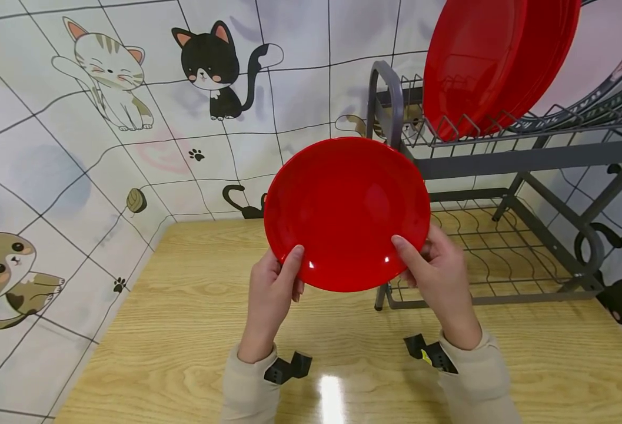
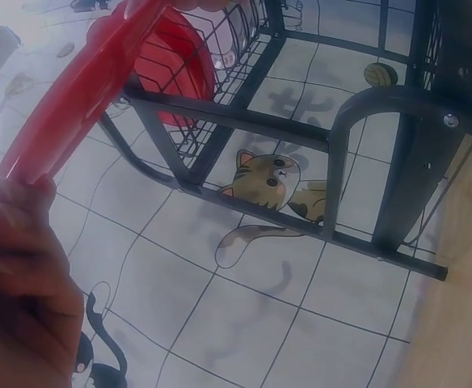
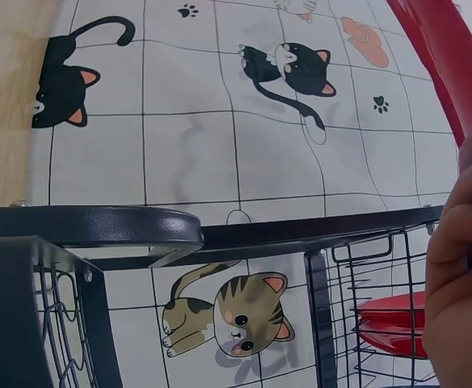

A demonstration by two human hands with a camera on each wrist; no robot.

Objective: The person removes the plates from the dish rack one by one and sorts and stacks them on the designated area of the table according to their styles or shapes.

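A round, shiny red plate (image 1: pixel 345 212) is held up above the table, its face turned toward the head camera. My left hand (image 1: pixel 273 288) grips its lower left rim, the thumb over the front and the fingers behind. On the lower right rim, my right hand (image 1: pixel 438 274) holds it the same way. In the left wrist view the plate (image 2: pixel 74 89) shows edge-on above the left hand (image 2: pixel 22 275). The right wrist view has a strip of the plate (image 3: pixel 450 65) beside the right hand (image 3: pixel 466 259).
A grey two-tier dish rack (image 1: pixel 528 156) stands at the right on the wooden table (image 1: pixel 183 330). Its upper tier bears upright red plates (image 1: pixel 480 65) and patterned white plates (image 1: pixel 602 53). The lower tier is a wire shelf (image 1: pixel 496 253). Behind is a wall (image 1: pixel 305 35) with cat drawings.
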